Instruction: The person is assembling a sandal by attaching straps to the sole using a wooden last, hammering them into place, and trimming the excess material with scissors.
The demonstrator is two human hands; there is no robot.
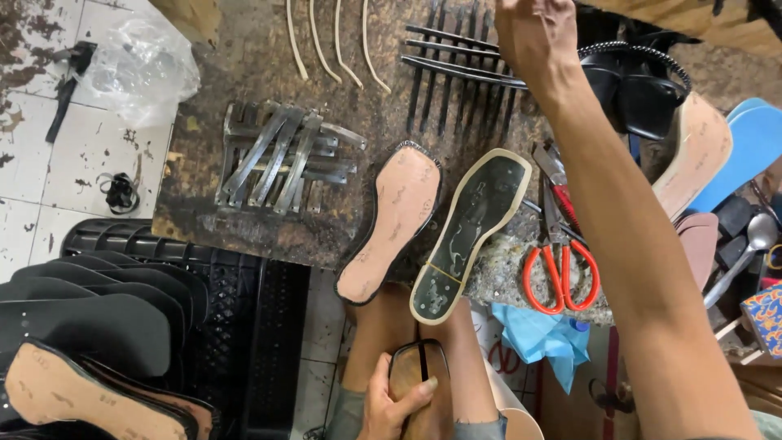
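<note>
My left hand sits low between my knees, shut on a brown shoe last with a black strap across it. My right hand reaches far over the workbench to its back edge, fingers cut off by the frame, above a row of black straps. Whether it holds anything is hidden. Before me lie a tan insole with a black rim and a dark outsole with a cream edge, side by side, overhanging the bench's front.
Red-handled scissors lie beside my right forearm. Metal shanks are piled at bench left, cream strips at the back. A black crate with stacked soles stands at the left. Blue cloth, sandals and soles crowd the right.
</note>
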